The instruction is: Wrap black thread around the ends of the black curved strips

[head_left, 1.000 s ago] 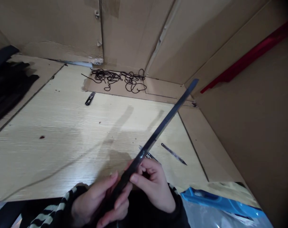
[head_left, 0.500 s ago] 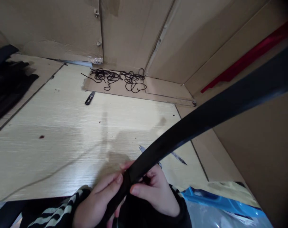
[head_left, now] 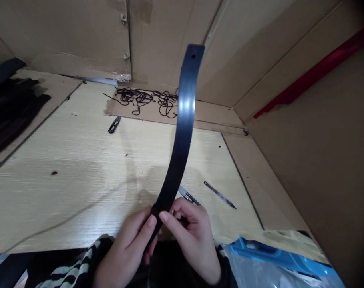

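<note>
Fingers (head_left: 186, 207) of left hand (head_left: 126, 242), right hand (head_left: 196, 244) pinch black strip (head_left: 182, 132), thumbs (head_left: 148, 229) nearly touching.

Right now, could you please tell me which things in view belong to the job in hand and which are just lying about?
Seemingly part of the job:
dark curved strip, held in the left hand and right hand

Apparently lying about:
tangled dark cord
far snips
near snips, partly hidden
thin pointed tool
blue-edged bag

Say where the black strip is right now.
In the head view, the black strip stands near the centre, gripped low by the left hand and right hand, its holed end in front of the cardboard wall.
</note>
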`<state>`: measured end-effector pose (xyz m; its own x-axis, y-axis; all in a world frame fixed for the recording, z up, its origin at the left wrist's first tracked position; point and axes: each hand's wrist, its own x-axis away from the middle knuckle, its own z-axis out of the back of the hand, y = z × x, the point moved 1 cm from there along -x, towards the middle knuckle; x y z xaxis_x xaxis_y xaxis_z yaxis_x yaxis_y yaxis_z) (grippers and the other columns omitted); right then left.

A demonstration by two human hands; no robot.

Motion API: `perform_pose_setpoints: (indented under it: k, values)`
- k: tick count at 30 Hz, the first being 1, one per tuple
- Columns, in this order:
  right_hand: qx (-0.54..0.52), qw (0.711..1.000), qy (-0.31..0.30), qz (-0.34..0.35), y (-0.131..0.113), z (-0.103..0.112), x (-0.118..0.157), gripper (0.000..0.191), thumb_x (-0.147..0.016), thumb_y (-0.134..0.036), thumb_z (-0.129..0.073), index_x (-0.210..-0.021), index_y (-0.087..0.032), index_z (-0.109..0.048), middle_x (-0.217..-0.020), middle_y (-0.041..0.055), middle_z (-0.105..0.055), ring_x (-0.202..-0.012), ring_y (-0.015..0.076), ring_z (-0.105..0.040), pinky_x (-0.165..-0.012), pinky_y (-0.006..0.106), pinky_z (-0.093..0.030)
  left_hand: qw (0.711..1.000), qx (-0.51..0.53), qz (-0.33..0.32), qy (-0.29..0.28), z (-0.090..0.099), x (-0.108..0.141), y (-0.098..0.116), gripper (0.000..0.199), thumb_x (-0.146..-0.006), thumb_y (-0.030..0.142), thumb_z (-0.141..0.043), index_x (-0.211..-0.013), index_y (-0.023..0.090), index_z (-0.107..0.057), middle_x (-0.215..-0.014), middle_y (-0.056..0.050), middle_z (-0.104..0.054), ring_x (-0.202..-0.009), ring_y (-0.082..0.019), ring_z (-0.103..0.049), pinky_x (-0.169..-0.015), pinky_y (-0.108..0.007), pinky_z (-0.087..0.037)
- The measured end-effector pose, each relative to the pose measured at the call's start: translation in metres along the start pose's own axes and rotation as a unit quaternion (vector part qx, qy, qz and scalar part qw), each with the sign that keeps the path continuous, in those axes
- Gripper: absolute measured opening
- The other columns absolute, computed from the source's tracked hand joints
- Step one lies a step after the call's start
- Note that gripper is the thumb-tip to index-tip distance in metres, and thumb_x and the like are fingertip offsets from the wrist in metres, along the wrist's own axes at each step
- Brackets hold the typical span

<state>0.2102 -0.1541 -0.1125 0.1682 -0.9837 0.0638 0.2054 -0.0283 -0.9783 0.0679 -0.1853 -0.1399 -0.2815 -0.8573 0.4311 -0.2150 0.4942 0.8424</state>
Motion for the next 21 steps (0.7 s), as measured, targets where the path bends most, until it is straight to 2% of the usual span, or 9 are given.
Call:
perform_pose_setpoints:
  k: [1, 3, 6, 8, 11, 13, 16, 18, 21]
  values:
    - [-0.014, 1.000, -0.012, -0.002, 0.001, 0.001, -0.001, 0.031, -0.082, -0.039, -0.066, -0.064, -0.016, -0.055, -0.047, -0.0073, -0.040, -0.045, 0.0063, -0.034, -0.045, 0.021, -0.025, 1.000, 0.015, 0.013, -0.014, 0.001, 0.000, -0.003, 0.046, -0.082, 0.065, -0.052, -0.076, 0.020, -0.062, -0.049, 0.004, -0.053, -0.044, -0.011, -0.044, -0.044, -0.022, -0.035]
    - [-0.064, 0.996, -0.066, -0.015, 0.005, 0.003, -0.003, 0.028, -0.078, -0.043, -0.071, -0.080, -0.015, -0.067, -0.050, -0.0081, -0.036, -0.047, 0.0067, -0.031, -0.046, 0.021, -0.024, 0.990, 0.090, 0.058, -0.086, 0.002, 0.000, -0.011, 0.048, -0.085, 0.064, -0.048, -0.075, 0.019, -0.061, -0.043, 0.006, -0.049, -0.036, -0.009, -0.038, -0.039, -0.022, -0.028]
    - [-0.155, 0.973, -0.166, -0.034, 0.013, 0.006, -0.006, 0.045, -0.074, -0.049, -0.073, -0.106, -0.018, -0.070, -0.051, -0.0090, -0.030, -0.046, 0.0070, -0.026, -0.045, 0.022, -0.019, 0.948, 0.208, 0.109, -0.213, 0.004, -0.002, -0.019, 0.050, -0.086, 0.063, -0.046, -0.066, 0.019, -0.056, -0.034, 0.009, -0.039, -0.027, -0.005, -0.025, -0.037, -0.021, -0.017]
    - [-0.182, 0.967, -0.174, -0.028, 0.017, 0.006, -0.007, 0.045, -0.073, -0.051, -0.073, -0.104, -0.018, -0.071, -0.050, -0.0090, -0.029, -0.045, 0.0068, -0.023, -0.045, 0.022, -0.016, 0.924, 0.237, 0.129, -0.269, 0.003, -0.003, -0.018, 0.052, -0.083, 0.065, -0.045, -0.057, 0.020, -0.049, -0.028, 0.010, -0.030, -0.024, -0.004, -0.019, -0.037, -0.022, -0.017]
    - [-0.165, 0.978, -0.124, -0.013, 0.019, 0.003, -0.008, 0.036, -0.073, -0.050, -0.073, -0.080, -0.016, -0.067, -0.049, -0.0086, -0.030, -0.045, 0.0061, -0.024, -0.045, 0.022, -0.017, 0.905, 0.246, 0.148, -0.313, 0.001, -0.006, -0.013, 0.055, -0.081, 0.071, -0.040, -0.057, 0.022, -0.046, -0.026, 0.011, -0.027, -0.020, -0.005, -0.019, -0.039, -0.022, -0.020]
    - [-0.150, 0.986, -0.067, -0.012, 0.018, 0.001, -0.007, 0.040, -0.073, -0.050, -0.072, -0.062, -0.017, -0.053, -0.050, -0.0080, -0.032, -0.044, 0.0057, -0.026, -0.043, 0.021, -0.019, 0.936, 0.193, 0.128, -0.265, 0.000, -0.007, -0.007, 0.057, -0.081, 0.074, -0.038, -0.066, 0.021, -0.051, -0.033, 0.010, -0.038, -0.024, -0.005, -0.025, -0.039, -0.022, -0.022]
    - [-0.104, 0.994, 0.010, -0.033, 0.014, -0.001, -0.004, 0.047, -0.076, -0.047, -0.070, -0.055, -0.020, -0.037, -0.050, -0.0063, -0.038, -0.044, 0.0067, -0.033, -0.043, 0.021, -0.024, 0.993, 0.017, 0.054, -0.100, 0.000, -0.006, 0.003, 0.050, -0.084, 0.069, -0.043, -0.076, 0.021, -0.056, -0.054, 0.005, -0.054, -0.040, -0.009, -0.044, -0.044, -0.022, -0.035]
    - [-0.056, 0.997, 0.035, -0.037, 0.011, -0.001, -0.003, 0.043, -0.078, -0.044, -0.069, -0.056, -0.019, -0.040, -0.050, -0.0059, -0.039, -0.046, 0.0076, -0.035, -0.045, 0.021, -0.025, 0.997, -0.076, -0.005, -0.012, -0.001, -0.004, 0.008, 0.048, -0.088, 0.062, -0.044, -0.067, 0.021, -0.056, -0.060, 0.003, -0.056, -0.054, -0.012, -0.052, -0.056, -0.022, -0.042]
    - [-0.035, 0.999, 0.017, -0.029, 0.008, 0.000, -0.001, 0.031, -0.080, -0.042, -0.068, -0.065, -0.017, -0.056, -0.050, -0.0061, -0.039, -0.047, 0.0082, -0.035, -0.046, 0.022, -0.026, 0.994, -0.099, -0.039, 0.039, -0.001, -0.002, 0.005, 0.050, -0.089, 0.059, -0.043, -0.062, 0.020, -0.057, -0.057, 0.002, -0.056, -0.061, -0.013, -0.055, -0.065, -0.022, -0.044]
